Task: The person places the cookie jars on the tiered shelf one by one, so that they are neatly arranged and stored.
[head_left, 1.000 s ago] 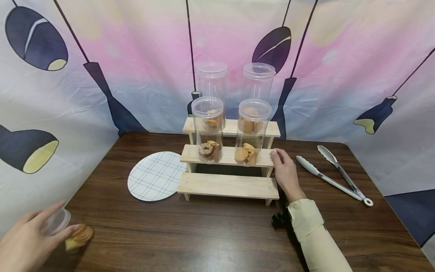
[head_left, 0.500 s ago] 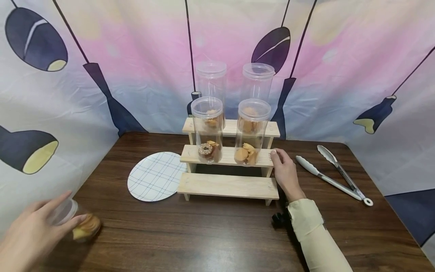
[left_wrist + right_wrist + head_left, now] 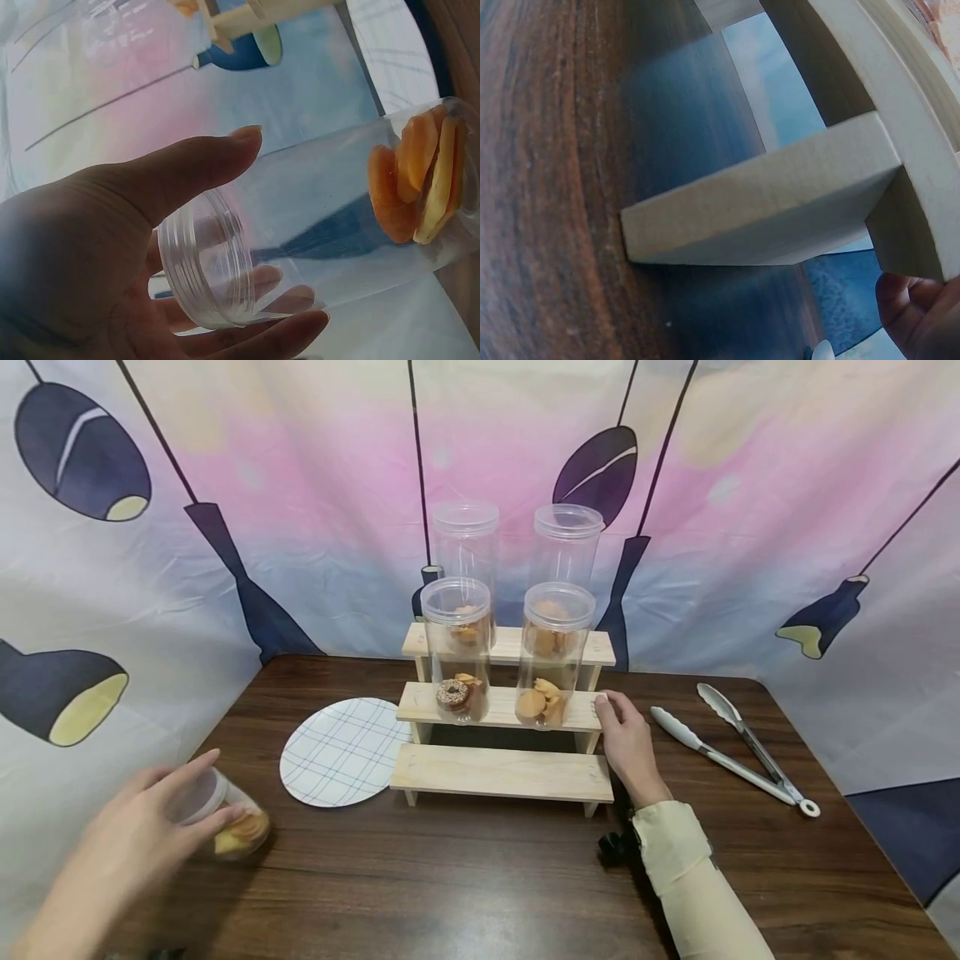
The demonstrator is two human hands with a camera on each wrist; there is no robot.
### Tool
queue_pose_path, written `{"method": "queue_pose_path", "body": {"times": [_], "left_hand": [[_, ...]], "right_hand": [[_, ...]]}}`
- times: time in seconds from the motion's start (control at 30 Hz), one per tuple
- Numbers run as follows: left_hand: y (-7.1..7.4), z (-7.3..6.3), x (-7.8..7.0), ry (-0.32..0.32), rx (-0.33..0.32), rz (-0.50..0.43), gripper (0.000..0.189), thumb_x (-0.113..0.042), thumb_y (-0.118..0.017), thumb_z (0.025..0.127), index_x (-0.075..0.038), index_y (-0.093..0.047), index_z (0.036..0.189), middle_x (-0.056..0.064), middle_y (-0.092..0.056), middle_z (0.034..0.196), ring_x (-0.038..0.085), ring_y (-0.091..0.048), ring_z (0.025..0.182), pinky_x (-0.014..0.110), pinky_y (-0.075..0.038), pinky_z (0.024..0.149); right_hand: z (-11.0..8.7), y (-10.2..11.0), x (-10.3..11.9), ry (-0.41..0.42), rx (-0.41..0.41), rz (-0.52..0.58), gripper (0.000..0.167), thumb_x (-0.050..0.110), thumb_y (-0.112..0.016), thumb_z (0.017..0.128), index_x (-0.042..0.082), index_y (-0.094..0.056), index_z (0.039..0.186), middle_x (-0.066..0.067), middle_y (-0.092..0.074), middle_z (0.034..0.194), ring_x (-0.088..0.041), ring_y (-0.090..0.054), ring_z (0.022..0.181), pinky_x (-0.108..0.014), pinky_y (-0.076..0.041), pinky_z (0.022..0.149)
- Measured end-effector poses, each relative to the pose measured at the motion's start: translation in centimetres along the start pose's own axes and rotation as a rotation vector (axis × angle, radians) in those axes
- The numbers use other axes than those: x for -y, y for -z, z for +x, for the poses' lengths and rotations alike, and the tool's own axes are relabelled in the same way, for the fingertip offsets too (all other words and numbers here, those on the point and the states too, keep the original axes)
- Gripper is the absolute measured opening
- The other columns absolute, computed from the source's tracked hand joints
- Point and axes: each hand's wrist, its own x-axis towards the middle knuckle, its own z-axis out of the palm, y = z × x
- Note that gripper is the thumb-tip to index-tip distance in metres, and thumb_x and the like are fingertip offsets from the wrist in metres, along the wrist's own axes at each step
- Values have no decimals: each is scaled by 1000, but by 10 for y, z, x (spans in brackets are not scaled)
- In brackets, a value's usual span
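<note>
My left hand [image 3: 146, 831] grips a clear plastic jar [image 3: 243, 822] round its top end, over the table's left side. In the left wrist view the jar [image 3: 322, 210] lies tilted, thumb on one side and fingers round the other. Orange-brown baked pieces [image 3: 405, 172] are gathered at its bottom. My right hand [image 3: 628, 743] holds the right end of the middle step of a three-step wooden stand [image 3: 502, 774]. Its fingertips [image 3: 896, 296] show at the wood in the right wrist view. Two jars [image 3: 459, 652] with cookies stand on the middle step.
Two more lidded jars [image 3: 567, 547] with cookies stand on the top step. Left of the stand lies a round white mat [image 3: 341, 756] with a blue grid, and to the right are splayed tongs [image 3: 738, 760]. A patterned cloth [image 3: 322, 485] hangs behind the brown table [image 3: 420, 893].
My left hand has carried the jar rightward and away from me, from the lower left toward the round mat. The right hand keeps its place on the stand.
</note>
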Motion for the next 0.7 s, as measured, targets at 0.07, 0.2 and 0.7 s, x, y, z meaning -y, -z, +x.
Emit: {"method": "queue_pose_path", "body": {"times": [0.07, 0.2, 0.7], "left_hand": [[-1, 4, -9, -7, 12, -10, 78, -46, -77, 84, -5, -50, 144, 33, -51, 123, 52, -49, 109, 64, -36, 84], [-4, 13, -23, -27, 22, -24, 77, -45, -78, 85, -8, -49, 146, 31, -50, 125, 50, -49, 110, 65, -36, 85], [-6, 45, -92, -145, 11, -37, 70, -36, -82, 82, -11, -55, 142, 26, -51, 130, 48, -55, 108, 65, -43, 79]], "right_hand": [[0, 0, 0, -1, 1, 1, 62, 61, -38, 101, 17, -52, 143, -16, -62, 124, -29, -62, 89, -35, -51, 71], [1, 0, 0, -6, 5, 5, 62, 60, -38, 101, 17, -52, 143, -16, -61, 126, -31, -63, 93, -35, -51, 72], [0, 1, 1, -17, 11, 15, 62, 61, -39, 101, 18, -52, 143, -17, -60, 128, -31, -62, 98, -34, -50, 73]]}}
